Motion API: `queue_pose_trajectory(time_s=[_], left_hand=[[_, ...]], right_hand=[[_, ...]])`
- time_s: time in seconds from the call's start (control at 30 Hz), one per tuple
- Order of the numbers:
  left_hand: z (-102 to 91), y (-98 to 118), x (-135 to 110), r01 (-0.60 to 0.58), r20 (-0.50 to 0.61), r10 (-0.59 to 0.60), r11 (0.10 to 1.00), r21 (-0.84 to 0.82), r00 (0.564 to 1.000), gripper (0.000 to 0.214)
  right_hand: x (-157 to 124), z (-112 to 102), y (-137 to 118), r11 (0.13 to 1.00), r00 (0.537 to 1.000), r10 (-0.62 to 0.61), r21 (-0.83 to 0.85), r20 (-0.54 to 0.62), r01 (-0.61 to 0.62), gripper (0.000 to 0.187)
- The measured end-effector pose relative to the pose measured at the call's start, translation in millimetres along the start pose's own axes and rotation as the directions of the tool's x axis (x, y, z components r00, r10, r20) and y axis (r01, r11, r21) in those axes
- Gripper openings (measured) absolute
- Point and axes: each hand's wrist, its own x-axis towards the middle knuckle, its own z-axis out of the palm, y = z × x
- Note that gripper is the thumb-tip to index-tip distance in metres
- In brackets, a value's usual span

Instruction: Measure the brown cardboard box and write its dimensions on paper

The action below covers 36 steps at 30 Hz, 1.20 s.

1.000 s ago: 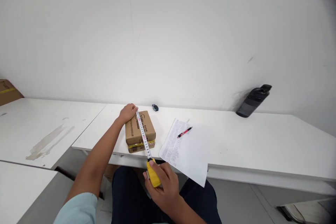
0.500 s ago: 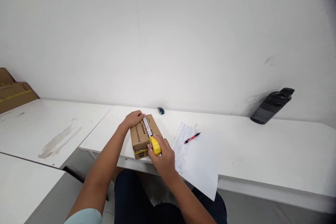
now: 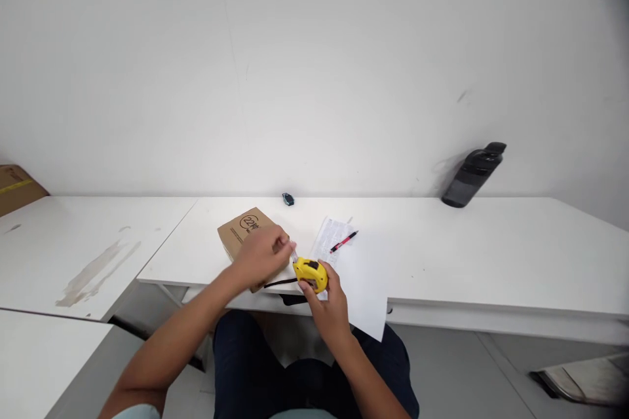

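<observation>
My right hand (image 3: 331, 304) is closed around a yellow tape measure (image 3: 310, 273), held over the table's front edge with its dark strap hanging to the left. A short length of tape blade (image 3: 293, 253) sticks out of the case toward my left hand (image 3: 260, 255), whose fingertips pinch its end. Behind and below that hand lies a brown cardboard box (image 3: 234, 230) with black print on top, partly covered by the hand. Just right of the tape measure are printed sheets of paper (image 3: 366, 288), overhanging the front edge, with a red and black pen (image 3: 344, 242) on them.
A small dark object (image 3: 288, 199) lies near the wall at the table's back. Farther right a black bottle (image 3: 472, 175) stands by the wall. Another cardboard box (image 3: 19, 188) sits at the far left. The white table (image 3: 491, 262) has its front edge over my legs.
My hands have lifted the tape measure off the box top, and its blade is now mostly drawn in. The box has turned. My left hand has left the box's far edge for the tape end.
</observation>
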Motion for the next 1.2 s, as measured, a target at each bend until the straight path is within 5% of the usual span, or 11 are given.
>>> queue_pose_trajectory(time_s=[0.1,0.2,0.3,0.4,0.6,0.8,0.87,1.0,1.03,1.13,1.2], left_hand=[[9.8,31.3,-15.0,-0.095,0.150,0.096,0.995,-0.011,0.984,0.034],[11.4,26.2,0.7,-0.092,0.169,0.080,0.994,0.064,0.982,0.046],[7.5,-8.1,22.7,0.167,0.036,-0.181,0.955,0.244,0.983,0.060],[-2.3,-51.6,19.5,0.416,-0.029,-0.423,0.872,0.259,0.906,0.075],[-3.2,-111.0,-52.3,0.204,-0.153,-0.224,0.969,-0.136,0.963,0.069],[40.3,-125.9,-67.0,0.206,-0.157,-0.393,0.735,-0.646,0.906,0.070],[40.0,-118.1,-63.9,0.249,-0.199,-0.504,0.685,-0.684,0.840,0.069],[21.3,-75.7,-74.3,0.310,-0.532,-0.640,0.752,-0.582,0.554,0.051],[17.2,-62.4,-79.8,0.315,-0.526,-0.614,0.773,-0.550,0.588,0.049],[11.9,-28.9,-93.8,0.265,-0.120,-0.401,0.774,-0.575,0.908,0.053],[11.4,-17.5,-97.0,0.269,0.158,-0.220,0.692,-0.670,0.963,0.054]], right_hand=[[-14.3,-6.7,9.7,0.987,0.975,-0.152,0.027,-0.165,0.158,0.048],[-23.3,-6.4,14.8,0.970,0.932,-0.218,0.039,-0.288,0.239,0.048],[-26.9,-5.9,18.7,0.979,0.941,-0.155,0.080,-0.300,0.186,0.048],[-28.2,-8.8,23.4,0.981,0.965,-0.117,0.124,-0.233,0.149,0.044],[-26.3,-8.9,27.3,0.979,0.998,0.034,0.201,-0.061,-0.021,0.050],[-7.1,-2.5,4.5,0.888,0.993,0.119,0.445,0.017,-0.114,0.062],[1.1,-7.9,-5.6,0.888,0.998,0.048,0.455,0.040,-0.061,0.056],[12.9,-21.5,-30.3,0.919,0.961,-0.237,0.352,0.140,0.175,0.044],[14.8,-23.1,-37.4,0.905,0.930,-0.329,0.337,0.167,0.259,0.044],[18.0,-22.6,-57.1,0.821,0.807,-0.549,0.319,0.216,0.473,0.047],[18.1,-20.4,-65.3,0.782,0.754,-0.616,0.301,0.230,0.546,0.051]])
